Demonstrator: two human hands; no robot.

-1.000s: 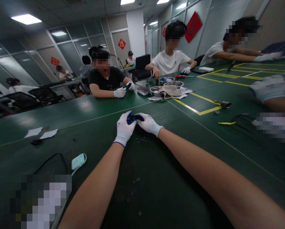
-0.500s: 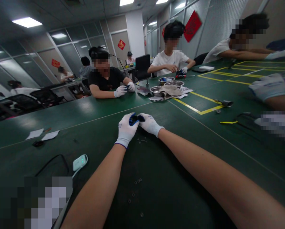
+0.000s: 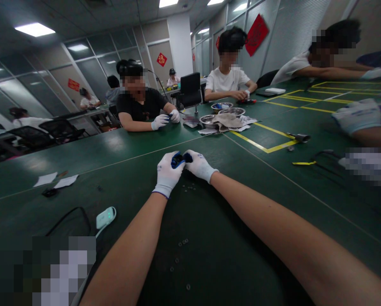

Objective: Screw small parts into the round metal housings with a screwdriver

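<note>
My left hand (image 3: 168, 171), in a white glove with blue palm and fingertips, is closed around a small dark object (image 3: 177, 160). The fingers cover most of it, so its kind does not show. My right hand (image 3: 199, 165), gloved alike, meets it from the right with thumb and fingers pinched together. Whatever lies in that pinch is hidden. Just below my hands, several small metal rings (image 3: 190, 188), like nuts or washers, lie on the green table (image 3: 120, 246). Other rings (image 3: 183, 242) are scattered nearer to me, between my forearms.
Steel bowls (image 3: 208, 122) with a grey cloth (image 3: 230, 121) stand ahead. Co-workers sit across the table; a gloved hand (image 3: 359, 117) reaches in from the right. A metal cylinder (image 3: 302, 137) lies by yellow tape. On the left are papers (image 3: 66, 181) and a white device (image 3: 105, 218) with a cable.
My hands stay together on the dark object, with only slight finger movement. The view has shifted very slightly. Across the table, the co-worker in white has drawn the hands lower and closer together.
</note>
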